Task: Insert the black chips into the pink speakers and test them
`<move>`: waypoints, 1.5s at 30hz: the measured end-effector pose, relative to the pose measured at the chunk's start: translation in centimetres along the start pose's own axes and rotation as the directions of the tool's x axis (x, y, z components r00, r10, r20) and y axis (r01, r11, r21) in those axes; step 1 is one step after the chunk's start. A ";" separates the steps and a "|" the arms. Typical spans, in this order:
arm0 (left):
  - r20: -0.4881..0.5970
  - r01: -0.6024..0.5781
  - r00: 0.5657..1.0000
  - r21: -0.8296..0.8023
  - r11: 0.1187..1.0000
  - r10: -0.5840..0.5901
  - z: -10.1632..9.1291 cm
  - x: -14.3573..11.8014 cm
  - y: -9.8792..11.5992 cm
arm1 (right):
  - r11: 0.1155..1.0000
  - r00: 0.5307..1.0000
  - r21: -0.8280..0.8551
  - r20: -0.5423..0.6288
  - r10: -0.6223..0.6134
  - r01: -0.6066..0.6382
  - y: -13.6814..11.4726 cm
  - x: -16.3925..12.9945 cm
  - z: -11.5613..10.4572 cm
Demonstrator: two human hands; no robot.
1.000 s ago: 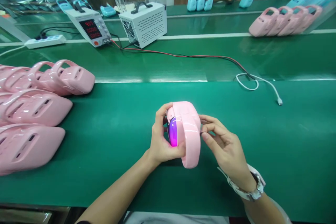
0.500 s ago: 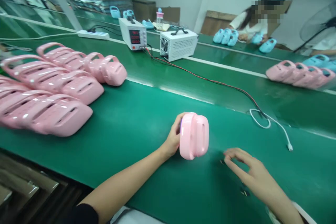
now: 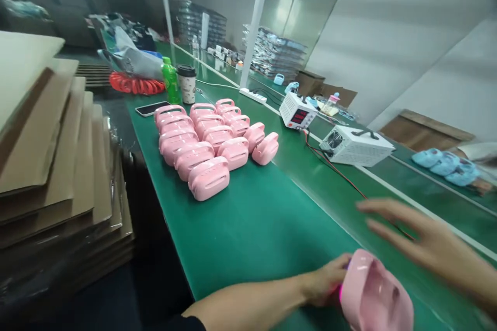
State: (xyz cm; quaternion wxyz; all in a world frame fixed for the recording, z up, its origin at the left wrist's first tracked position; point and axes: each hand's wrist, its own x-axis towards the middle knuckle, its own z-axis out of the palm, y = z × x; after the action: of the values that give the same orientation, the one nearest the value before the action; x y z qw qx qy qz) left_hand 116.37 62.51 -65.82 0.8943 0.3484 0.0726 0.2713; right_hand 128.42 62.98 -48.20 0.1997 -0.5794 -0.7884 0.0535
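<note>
At the lower right, my left hand [image 3: 328, 280] grips a glossy pink plastic device with a loop handle [image 3: 355, 289]. A magenta glow shows where my fingers meet its side; the fingertips are hidden behind it. Blurred by motion, my right hand [image 3: 419, 235] hovers above and to the right of the device, its fingers stretched apart and nothing in them. Farther left, several similar pink devices [image 3: 209, 180] stand in close rows on the green table [image 3: 248, 232].
A phone [image 3: 151, 108], a green bottle [image 3: 170, 81] and a cup [image 3: 187, 85] stand behind the rows. Two white power units [image 3: 357, 146] with a red-black cable sit right. Stacked cardboard [image 3: 77, 155] rises beyond the left table edge. Blue devices [image 3: 446, 163] lie beside a co-worker's hand [image 3: 483, 186].
The view has swung left. My left hand has tilted the pink device so its handle opening shows. My right hand has risen off the tabletop and its fingers have straightened.
</note>
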 end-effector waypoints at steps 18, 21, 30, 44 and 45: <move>-0.031 -0.062 0.996 0.454 0.889 0.085 -1.0 -1.1 1.4 | 0.795 0.886 -0.413 0.334 -0.322 0.445 -5.8 28.4 10.2; -0.021 -0.108 0.990 0.511 0.853 0.138 -1.1 -1.2 1.3 | 0.787 0.872 -0.411 0.376 -0.313 0.460 -5.3 30.2 10.2; -0.002 -0.138 0.987 0.499 0.855 0.161 -1.3 -1.2 1.6 | 0.891 0.893 -0.284 0.386 -0.232 0.354 -5.4 28.8 11.5; 0.323 -0.242 0.945 0.581 0.777 0.052 3.3 -5.6 1.2 | 0.919 0.977 -0.390 0.214 0.027 0.060 -2.7 9.7 2.2; 0.369 -0.220 0.930 0.564 0.796 -0.004 4.0 -6.2 0.7 | 0.915 0.976 -0.402 0.211 0.044 0.046 -2.7 7.6 1.4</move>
State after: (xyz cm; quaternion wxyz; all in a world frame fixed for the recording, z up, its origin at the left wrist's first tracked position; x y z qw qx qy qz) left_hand 112.13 57.22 -62.74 0.7200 0.6578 -0.0269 0.2196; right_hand 123.62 69.43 -46.72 -0.0111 -0.5985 -0.7996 -0.0481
